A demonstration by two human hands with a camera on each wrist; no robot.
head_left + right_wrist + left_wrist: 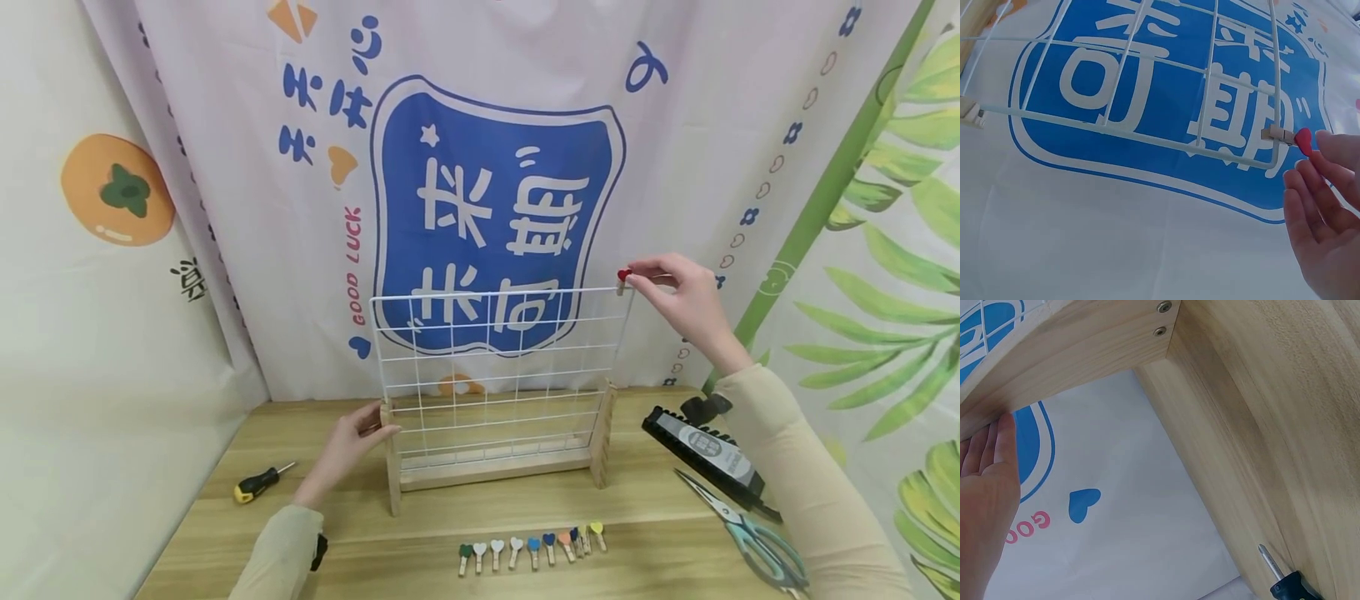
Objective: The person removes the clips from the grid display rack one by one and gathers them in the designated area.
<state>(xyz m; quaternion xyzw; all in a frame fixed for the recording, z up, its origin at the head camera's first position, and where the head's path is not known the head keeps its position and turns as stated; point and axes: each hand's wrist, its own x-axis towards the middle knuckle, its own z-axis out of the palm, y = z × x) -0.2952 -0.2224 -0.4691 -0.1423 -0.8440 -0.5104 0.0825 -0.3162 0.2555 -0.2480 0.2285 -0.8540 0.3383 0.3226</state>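
A white wire grid stands upright in a wooden stand on the table. My left hand grips the top of the stand's left post, its thumb in front and its fingers behind. At the grid's top right corner, my right hand pinches a small wooden clothespin with a red heart between thumb and fingers. The right wrist view shows that clothespin across the corner wire. Several heart-topped clothespins in green, white, blue, orange and yellow lie in a row before the stand.
A screwdriver with a black and yellow handle lies left of the stand. To the right are teal-handled scissors and a black-and-grey toothed object, close to the right forearm. A printed curtain hangs behind the table.
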